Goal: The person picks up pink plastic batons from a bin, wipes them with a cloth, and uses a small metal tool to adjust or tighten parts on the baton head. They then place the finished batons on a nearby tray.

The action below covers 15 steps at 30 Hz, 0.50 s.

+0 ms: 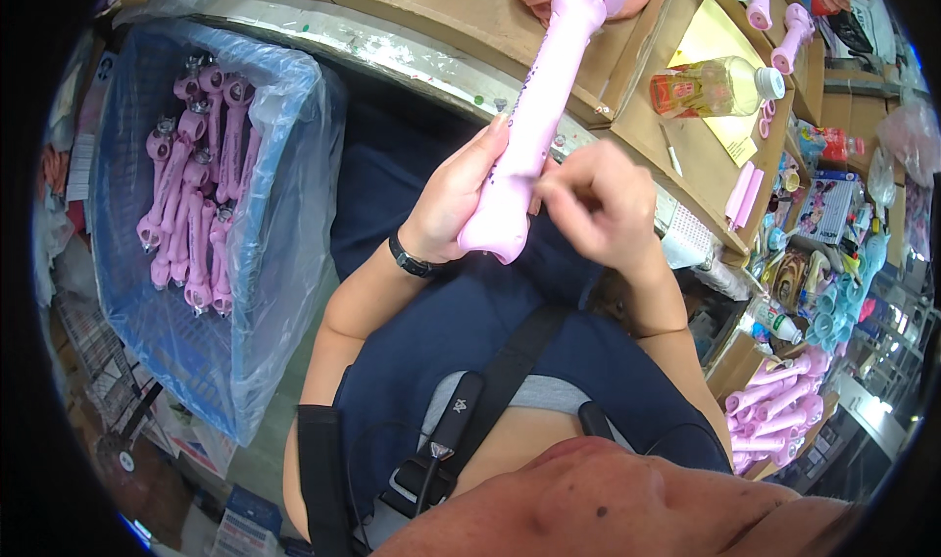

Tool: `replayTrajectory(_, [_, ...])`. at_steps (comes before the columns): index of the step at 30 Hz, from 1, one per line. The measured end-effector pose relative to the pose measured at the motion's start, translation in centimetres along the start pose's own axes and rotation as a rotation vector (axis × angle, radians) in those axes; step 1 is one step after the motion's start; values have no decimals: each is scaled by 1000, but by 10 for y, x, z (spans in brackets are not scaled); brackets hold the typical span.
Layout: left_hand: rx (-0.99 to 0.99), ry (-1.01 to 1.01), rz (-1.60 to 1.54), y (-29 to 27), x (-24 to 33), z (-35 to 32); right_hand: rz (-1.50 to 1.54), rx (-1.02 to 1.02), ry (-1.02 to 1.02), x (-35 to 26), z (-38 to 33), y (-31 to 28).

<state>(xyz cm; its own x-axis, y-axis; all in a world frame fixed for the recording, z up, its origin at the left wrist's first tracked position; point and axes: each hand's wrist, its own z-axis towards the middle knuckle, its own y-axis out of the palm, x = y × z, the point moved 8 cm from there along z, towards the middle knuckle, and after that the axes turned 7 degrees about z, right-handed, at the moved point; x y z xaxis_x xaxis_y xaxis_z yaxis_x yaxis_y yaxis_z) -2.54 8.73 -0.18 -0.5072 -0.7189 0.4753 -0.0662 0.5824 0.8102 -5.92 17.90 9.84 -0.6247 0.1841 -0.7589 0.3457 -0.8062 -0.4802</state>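
Observation:
My left hand (453,196) is wrapped around the lower part of a long pink plastic wand-shaped toy (541,106), which points up and away over my lap. My right hand (598,204) is closed with fingertips pinched against the side of the toy's handle, near its rounded bottom end. I cannot tell whether something small sits between those fingertips. A black band is on my left wrist. The toy's wide head lies over the cardboard worktop (461,8).
A blue crate lined with clear plastic (167,292) on my left holds several pink toy handles (196,194). More pink handles (779,410) lie at lower right. A plastic bottle of yellowish drink (716,86) lies on the cardboard at right, beside a shelf of small colourful parts.

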Motion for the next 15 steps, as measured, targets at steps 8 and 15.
replayTrajectory(8, [-100,29,41,-19,-6,1,-425,362,36,59,-38,-56])
replayTrajectory(15, [-215,83,0,-33,-14,7,-937,158,-14,84,-97,-43])
